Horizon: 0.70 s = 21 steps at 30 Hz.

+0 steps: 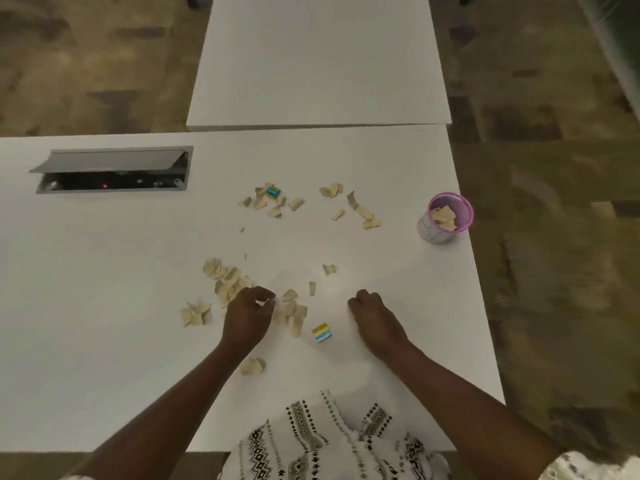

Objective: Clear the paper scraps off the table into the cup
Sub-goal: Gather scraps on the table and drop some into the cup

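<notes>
Both my arms reach over the white surface (104, 306). Pink mesh cup (446, 216) waits far right, partly filled. Left hand (247, 315) pinches torn beige paper scraps (228, 282); right hand (372, 315) curled, contents unclear. Next: carry scraps cupward.

Two small blocks with blue and yellow stripes (322, 332) (272, 192) lie well apart; a grey metal hatch (112, 169) stands open.

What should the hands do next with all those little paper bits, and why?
Probably the left hand should pinch up the scraps right at its fingers, then carry them to the pink cup. The cup already holds a few pieces, but many still lie on the table, and these are closest.
</notes>
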{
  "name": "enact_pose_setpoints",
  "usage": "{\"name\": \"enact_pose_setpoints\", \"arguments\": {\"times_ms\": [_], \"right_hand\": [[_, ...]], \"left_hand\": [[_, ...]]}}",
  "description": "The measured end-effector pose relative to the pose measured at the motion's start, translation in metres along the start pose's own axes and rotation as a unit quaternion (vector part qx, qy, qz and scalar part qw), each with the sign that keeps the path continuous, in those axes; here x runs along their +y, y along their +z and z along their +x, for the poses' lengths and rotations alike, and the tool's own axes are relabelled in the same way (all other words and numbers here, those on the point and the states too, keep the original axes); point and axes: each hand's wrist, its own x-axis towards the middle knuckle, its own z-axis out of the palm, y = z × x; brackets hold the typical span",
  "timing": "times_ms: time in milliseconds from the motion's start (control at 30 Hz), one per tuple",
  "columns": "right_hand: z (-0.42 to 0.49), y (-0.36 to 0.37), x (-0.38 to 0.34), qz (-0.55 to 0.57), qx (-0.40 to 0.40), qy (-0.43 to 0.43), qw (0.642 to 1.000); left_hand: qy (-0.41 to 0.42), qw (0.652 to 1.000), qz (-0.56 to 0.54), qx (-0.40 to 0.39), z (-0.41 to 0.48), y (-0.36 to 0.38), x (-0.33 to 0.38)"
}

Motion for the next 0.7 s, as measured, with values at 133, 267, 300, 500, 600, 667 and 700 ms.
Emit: {"name": "enact_pose_setpoints", "arguments": {"times_ms": [133, 267, 300, 500, 600, 667, 700], "right_hand": [[0.0, -0.004, -0.009, -0.119, 0.052, -0.04, 0.991], [0.025, -0.005, -0.013, -0.014, 0.05, 0.001, 0.999], [0.031, -0.007, -0.017, 0.043, 0.058, 0.015, 0.997], [0.07, -0.016, -0.039, 0.137, 0.081, 0.073, 0.985], [0.08, -0.016, -0.049, 0.131, -0.022, 0.087, 0.987], [0.082, -0.013, -0.061, 0.109, -0.068, 0.055, 0.99], [0.081, -0.01, -0.068, 0.097, -0.083, 0.033, 0.991]], "left_hand": [[0.005, 0.999, 0.018, 0.048, -0.02, -0.012, -0.042], [0.011, 0.994, 0.065, 0.092, -0.03, -0.02, -0.075], [0.007, 0.992, 0.088, 0.095, -0.031, -0.022, -0.083], [-0.029, 0.978, 0.192, 0.081, -0.028, -0.039, -0.13], [-0.022, 0.977, 0.21, 0.025, -0.018, -0.046, -0.147], [-0.008, 0.981, 0.19, -0.023, -0.01, -0.049, -0.154], [0.003, 0.982, 0.186, -0.045, -0.008, -0.05, -0.155]]}}
